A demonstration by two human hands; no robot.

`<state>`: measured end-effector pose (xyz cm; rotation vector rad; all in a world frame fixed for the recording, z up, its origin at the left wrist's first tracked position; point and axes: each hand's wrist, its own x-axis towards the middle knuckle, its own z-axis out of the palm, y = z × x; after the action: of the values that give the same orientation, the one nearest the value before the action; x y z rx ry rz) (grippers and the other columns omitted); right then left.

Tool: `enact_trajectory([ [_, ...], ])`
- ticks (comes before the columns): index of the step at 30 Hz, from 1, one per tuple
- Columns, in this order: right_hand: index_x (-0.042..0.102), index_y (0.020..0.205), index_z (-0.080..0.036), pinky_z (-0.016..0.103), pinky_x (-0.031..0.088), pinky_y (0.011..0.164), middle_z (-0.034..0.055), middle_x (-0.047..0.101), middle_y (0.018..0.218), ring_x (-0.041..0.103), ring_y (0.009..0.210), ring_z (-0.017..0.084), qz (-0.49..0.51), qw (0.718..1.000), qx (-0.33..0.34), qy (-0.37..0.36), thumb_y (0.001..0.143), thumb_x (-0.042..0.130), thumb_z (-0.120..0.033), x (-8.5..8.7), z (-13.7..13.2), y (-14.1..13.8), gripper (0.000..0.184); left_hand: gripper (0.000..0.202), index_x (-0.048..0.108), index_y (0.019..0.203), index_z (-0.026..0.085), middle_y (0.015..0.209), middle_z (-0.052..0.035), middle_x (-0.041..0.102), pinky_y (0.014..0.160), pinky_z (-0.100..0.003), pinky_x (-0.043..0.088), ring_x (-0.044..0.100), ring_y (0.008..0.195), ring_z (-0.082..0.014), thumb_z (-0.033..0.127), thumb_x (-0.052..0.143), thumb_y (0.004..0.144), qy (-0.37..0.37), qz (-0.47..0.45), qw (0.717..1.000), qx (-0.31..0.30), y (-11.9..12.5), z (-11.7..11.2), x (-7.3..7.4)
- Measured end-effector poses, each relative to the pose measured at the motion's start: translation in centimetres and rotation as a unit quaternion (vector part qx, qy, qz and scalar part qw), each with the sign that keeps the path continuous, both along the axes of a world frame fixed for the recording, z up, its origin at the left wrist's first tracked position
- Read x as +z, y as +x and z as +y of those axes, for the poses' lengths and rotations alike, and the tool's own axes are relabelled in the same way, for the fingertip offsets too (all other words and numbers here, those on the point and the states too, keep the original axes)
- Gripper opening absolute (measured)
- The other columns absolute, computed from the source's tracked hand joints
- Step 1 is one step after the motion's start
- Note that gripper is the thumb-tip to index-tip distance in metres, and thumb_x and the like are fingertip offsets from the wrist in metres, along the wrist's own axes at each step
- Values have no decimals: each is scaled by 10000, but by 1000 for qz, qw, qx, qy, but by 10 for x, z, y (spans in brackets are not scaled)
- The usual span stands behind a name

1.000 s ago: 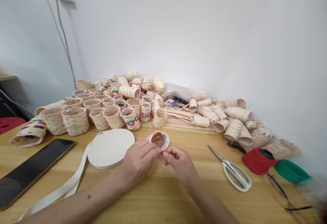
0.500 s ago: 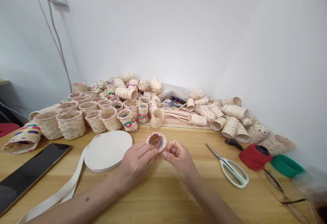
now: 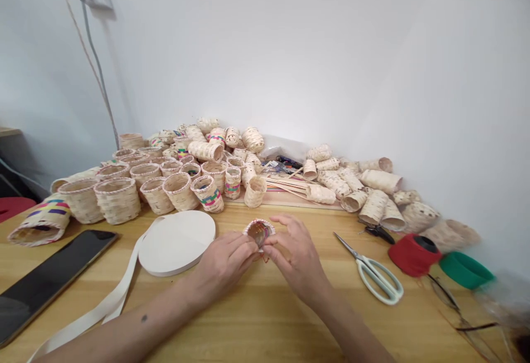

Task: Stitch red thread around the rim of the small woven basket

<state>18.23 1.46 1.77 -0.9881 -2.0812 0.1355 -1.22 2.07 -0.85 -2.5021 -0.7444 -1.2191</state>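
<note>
A small woven basket (image 3: 260, 231) with a red-and-white bound rim is tilted so that its mouth faces me. My left hand (image 3: 227, 255) is closed around its left side. At the rim's lower right, the thumb and fingers of my right hand (image 3: 292, 250) grip the edge, with the upper fingers curved over the right side. A short reddish thread hangs just below the rim between the hands. Most of the basket's outer wall is hidden by my fingers.
Rows of woven baskets (image 3: 118, 200) stand at the back left, with more piled behind. A white ribbon roll (image 3: 178, 241) and a phone (image 3: 53, 280) lie left. Scissors (image 3: 375, 272), a red thread cone (image 3: 414, 254), a green ring (image 3: 467, 269) and glasses (image 3: 459, 313) lie right.
My right hand has moved from a pinch beside the basket to gripping its rim, fingers raised over it. The basket has shifted slightly right and turned a little; reddish thread now shows below it.
</note>
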Motion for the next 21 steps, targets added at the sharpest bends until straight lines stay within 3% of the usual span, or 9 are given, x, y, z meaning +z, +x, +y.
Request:
enact_trajectory([
  [12, 640, 696, -197, 353, 352, 965, 75, 532, 1104, 479, 1134, 211, 114, 975, 20, -189, 812, 573, -199, -6, -1, -9, 134, 102, 560, 969, 152, 844, -53, 671, 679, -262, 458, 590, 751, -148, 104, 515, 890, -15, 10, 999, -51, 1, 0, 0],
  [17, 593, 680, -185, 351, 369, 936, 75, 515, 1034, 491, 1065, 214, 187, 964, -6, -187, 822, 547, -279, -6, 1, -6, 176, 172, 601, 1000, 151, 835, -67, 669, 660, -276, 436, 573, 766, -161, 121, 449, 926, -14, 75, 993, -85, 6, -8, 6],
  [19, 569, 713, -189, 359, 371, 941, 71, 527, 1034, 500, 1030, 208, 269, 946, -24, -180, 832, 544, -351, -2, 5, 1, 203, 183, 613, 958, 144, 799, -62, 662, 646, -284, 425, 560, 742, -167, 124, 433, 933, -17, 98, 989, -106, 8, -13, 10],
  [21, 532, 752, -203, 366, 402, 919, 50, 563, 969, 535, 953, 193, 381, 901, 2, -208, 829, 551, -436, 6, 7, 8, 246, 206, 616, 883, 141, 766, -57, 652, 632, -282, 413, 541, 696, -159, 138, 419, 942, -51, 80, 988, -123, 10, -17, 15],
])
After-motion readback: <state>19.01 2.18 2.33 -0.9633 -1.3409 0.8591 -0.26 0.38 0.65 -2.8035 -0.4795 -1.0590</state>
